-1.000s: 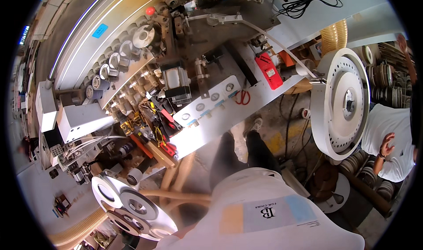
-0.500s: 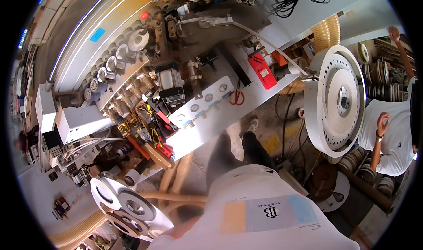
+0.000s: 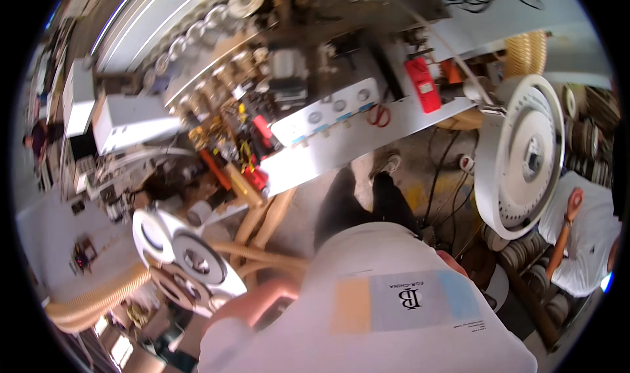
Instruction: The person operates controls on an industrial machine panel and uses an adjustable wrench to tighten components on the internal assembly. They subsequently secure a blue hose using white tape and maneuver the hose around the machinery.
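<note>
My left arm comes out of a white sleeve at the lower left. The part of my left hand (image 3: pixel 281 290) that shows is blurred beside my shirt, its fingers hidden. Only a sliver of my right hand (image 3: pixel 453 263) shows past the shirt's right edge, so what it holds cannot be made out. Ahead of me is a white machine bench (image 3: pixel 328 148) with a panel of round gauges (image 3: pixel 339 105). Red-handled scissors (image 3: pixel 379 115) and a red case (image 3: pixel 423 85) lie on it, farther right. Pliers and other hand tools (image 3: pixel 246 153) are heaped at its left.
A large pale wheel (image 3: pixel 525 156) stands at the right, with a person in a white shirt (image 3: pixel 581 235) beyond it. White and brown discs (image 3: pixel 197 258) hang at lower left near ribbed hoses (image 3: pixel 98 301). Cables (image 3: pixel 440 169) trail over the floor.
The view has shifted, so the bench sits higher and farther right. My left forearm shows more, and a bit of my right hand has appeared. The other person's raised arm has left the view.
</note>
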Tool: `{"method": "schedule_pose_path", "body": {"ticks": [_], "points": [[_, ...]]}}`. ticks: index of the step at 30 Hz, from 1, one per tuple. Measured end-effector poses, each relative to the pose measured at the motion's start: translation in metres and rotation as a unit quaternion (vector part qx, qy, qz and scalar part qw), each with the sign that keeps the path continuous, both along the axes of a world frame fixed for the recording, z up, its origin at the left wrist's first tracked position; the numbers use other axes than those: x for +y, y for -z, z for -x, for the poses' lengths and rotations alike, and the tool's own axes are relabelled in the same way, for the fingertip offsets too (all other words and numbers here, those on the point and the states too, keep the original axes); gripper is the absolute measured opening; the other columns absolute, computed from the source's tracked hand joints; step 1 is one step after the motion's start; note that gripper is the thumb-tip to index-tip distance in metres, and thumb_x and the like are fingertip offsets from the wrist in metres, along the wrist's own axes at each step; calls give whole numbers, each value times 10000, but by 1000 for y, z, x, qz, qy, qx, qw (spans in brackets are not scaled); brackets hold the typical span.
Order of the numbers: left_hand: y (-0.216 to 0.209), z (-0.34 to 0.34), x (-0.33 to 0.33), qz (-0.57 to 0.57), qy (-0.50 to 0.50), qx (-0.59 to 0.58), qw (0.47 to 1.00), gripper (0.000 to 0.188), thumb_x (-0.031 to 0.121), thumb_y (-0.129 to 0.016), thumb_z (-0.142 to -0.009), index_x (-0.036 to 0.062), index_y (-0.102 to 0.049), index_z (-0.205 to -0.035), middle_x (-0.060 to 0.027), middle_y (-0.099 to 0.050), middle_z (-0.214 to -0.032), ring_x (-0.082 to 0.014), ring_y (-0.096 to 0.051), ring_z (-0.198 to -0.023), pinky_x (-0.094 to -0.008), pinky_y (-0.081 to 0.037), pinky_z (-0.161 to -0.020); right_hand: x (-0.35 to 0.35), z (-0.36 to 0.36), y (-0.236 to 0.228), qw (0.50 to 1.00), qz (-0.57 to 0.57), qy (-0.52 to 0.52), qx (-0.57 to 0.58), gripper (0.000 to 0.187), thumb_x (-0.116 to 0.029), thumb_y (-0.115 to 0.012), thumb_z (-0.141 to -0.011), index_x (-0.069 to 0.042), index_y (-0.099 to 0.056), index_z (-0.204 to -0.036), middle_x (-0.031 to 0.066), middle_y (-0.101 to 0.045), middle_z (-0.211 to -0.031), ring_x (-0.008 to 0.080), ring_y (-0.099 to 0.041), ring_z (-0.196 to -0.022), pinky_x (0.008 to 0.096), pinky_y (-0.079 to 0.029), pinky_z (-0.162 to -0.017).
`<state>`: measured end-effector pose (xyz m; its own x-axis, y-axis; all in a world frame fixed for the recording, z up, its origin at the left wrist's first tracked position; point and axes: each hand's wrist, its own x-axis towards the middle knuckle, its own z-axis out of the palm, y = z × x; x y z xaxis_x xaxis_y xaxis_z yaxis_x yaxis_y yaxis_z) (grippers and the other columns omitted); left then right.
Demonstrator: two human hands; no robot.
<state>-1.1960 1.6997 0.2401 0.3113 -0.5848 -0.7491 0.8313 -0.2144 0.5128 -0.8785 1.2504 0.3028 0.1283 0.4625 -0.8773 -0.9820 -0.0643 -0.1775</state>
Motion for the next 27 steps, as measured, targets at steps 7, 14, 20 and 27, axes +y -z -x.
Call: {"method": "schedule_pose_path", "body": {"ticks": [7,14,20,27], "points": [[106,-77,75,-237,-325,76,912,209,192,-668,-1054,65,-731,-1208,-48,-755,-972,-150,-676,-761,-332,-560,-654,-5,-29,70,905,173,-345,-181,135,-143,-765,-967,-57,-805,-871,-26,-728,-811,75,-634,-775,284,-496,-697],[222,-55,190,-302,-592,85,742,246,156,-589,-1050,32,-669,-1246,-69,-720,-868,-133,-643,-669,-281,-523,-563,3,-77,59,887,200,-363,-201,209,-212,-676,-1025,-25,-768,-1035,71,-779,-898,159,-755,-795,320,-620,-747],[287,-32,204,-541,-432,71,718,412,327,-653,-980,26,-688,-1260,-186,-757,-885,-411,-767,-926,-481,-601,-784,13,-69,44,797,261,-458,-296,202,-207,-699,-1004,-42,-779,-1090,76,-780,-945,163,-734,-810,330,-589,-740],[303,-115,159,-667,-383,177,614,602,300,-741,-933,13,-525,-1416,-248,-606,-1457,-434,-649,-1313,-503,-545,-1101,50,-42,8,750,272,-492,-349,412,-394,-697,-993,-10,-752,-1131,212,-787,-1060,346,-760,-1038,429,-572,-868]]}}
